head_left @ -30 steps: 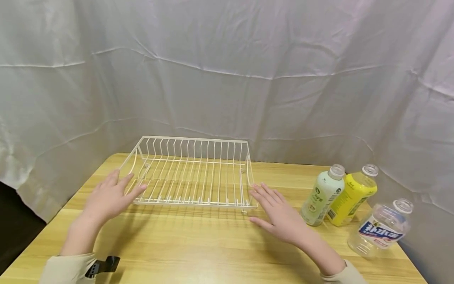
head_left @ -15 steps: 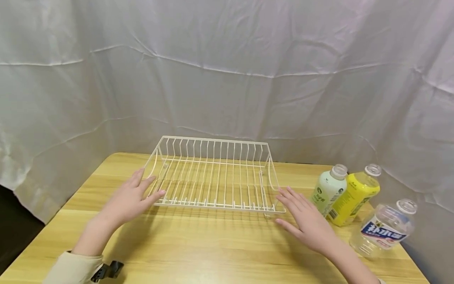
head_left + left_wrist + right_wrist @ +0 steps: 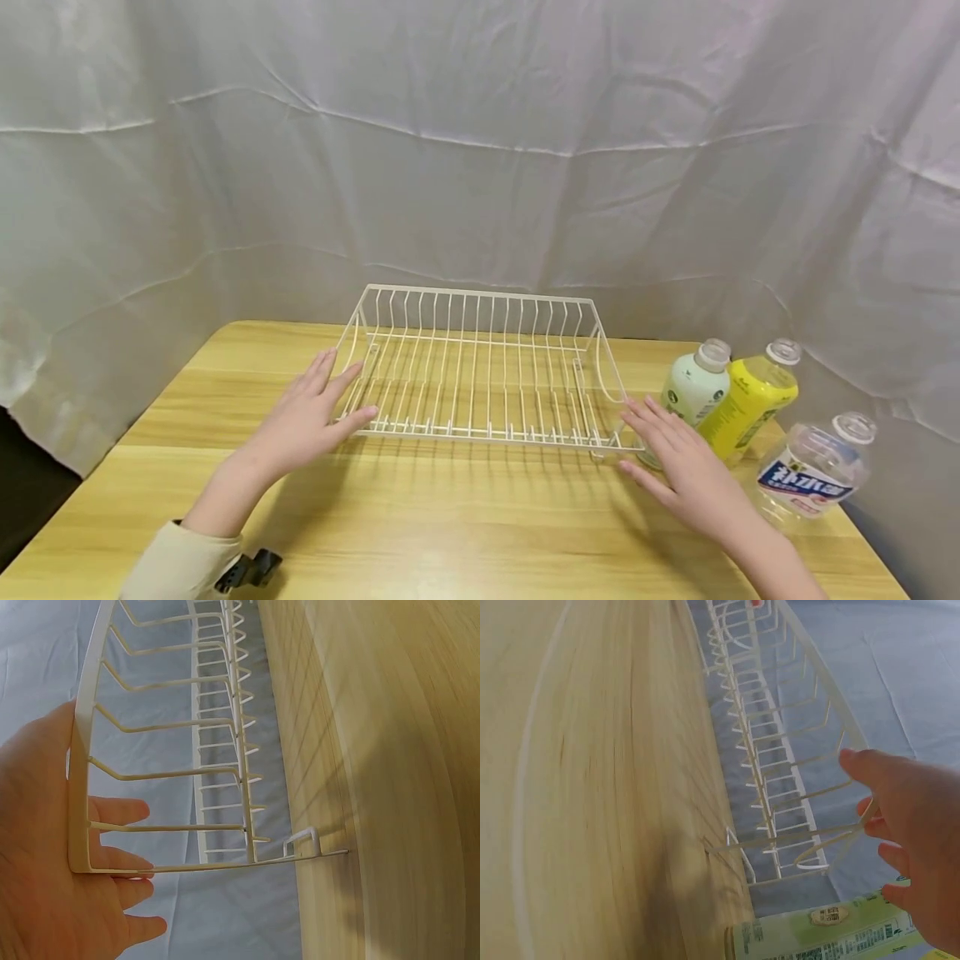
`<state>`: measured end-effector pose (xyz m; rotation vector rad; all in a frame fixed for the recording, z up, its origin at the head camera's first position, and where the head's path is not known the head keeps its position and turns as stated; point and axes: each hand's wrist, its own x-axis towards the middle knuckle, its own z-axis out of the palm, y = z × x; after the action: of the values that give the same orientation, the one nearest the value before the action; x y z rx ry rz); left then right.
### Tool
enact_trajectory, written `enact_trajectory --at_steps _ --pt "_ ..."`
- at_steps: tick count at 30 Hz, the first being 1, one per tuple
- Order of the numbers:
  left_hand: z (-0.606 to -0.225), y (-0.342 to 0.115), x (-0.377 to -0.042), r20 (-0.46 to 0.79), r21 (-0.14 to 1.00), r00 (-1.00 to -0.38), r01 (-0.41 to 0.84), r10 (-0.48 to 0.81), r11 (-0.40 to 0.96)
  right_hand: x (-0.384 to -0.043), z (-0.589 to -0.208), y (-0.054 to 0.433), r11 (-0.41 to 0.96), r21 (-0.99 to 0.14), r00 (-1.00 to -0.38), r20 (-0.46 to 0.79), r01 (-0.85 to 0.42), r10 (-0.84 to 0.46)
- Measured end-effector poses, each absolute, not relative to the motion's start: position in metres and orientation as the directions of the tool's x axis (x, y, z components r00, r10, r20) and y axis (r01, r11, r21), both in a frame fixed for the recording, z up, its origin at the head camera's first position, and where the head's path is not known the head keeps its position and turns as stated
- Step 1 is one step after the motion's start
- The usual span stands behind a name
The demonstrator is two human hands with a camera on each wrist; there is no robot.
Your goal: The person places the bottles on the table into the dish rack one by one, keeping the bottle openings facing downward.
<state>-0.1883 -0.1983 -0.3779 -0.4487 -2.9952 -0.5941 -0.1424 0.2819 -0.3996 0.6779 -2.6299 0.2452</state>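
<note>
A white wire dish rack point(image 3: 480, 293) stands on the wooden table, its long side facing me. My left hand point(image 3: 303, 421) lies against the rack's near left corner, fingers extended along the side and thumb at the front rail. At the opposite near corner, my right hand point(image 3: 686, 467) touches the rack with fingers stretched out and thumb apart. The left wrist view has the corner against the palm, with loosely extended fingers point(image 3: 139, 930) showing past the wires. From the right wrist, the thumb point(image 3: 862, 763) is seen touching the top rail.
Just right of the rack, partly behind my right hand, is a pale green bottle point(image 3: 697, 387). Beside it stand a yellow bottle point(image 3: 753, 398) and a clear labelled bottle point(image 3: 806, 479), both uncapped. A grey curtain point(image 3: 450, 192) hangs behind the table point(image 3: 450, 533).
The rack has slid to the right across the table, with both hands moving along at its corners. It now sits close to the green bottle. The bottles have stayed about where they were.
</note>
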Motion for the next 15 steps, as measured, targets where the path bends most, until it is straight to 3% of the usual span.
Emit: enact_trajectory --at_steps 8,15 --pt "-0.379 -0.195 -0.186 0.129 0.368 -0.955 0.296 0.266 0.882 -0.126 -0.403 0.292 0.837 -0.045 -0.73 0.517 -0.545 -0.447" --pt "-0.381 -0.195 -0.185 0.147 0.369 -0.956 0.29 0.253 0.883 -0.111 -0.399 0.313 0.817 -0.091 -0.69 0.592 -0.57 -0.416"
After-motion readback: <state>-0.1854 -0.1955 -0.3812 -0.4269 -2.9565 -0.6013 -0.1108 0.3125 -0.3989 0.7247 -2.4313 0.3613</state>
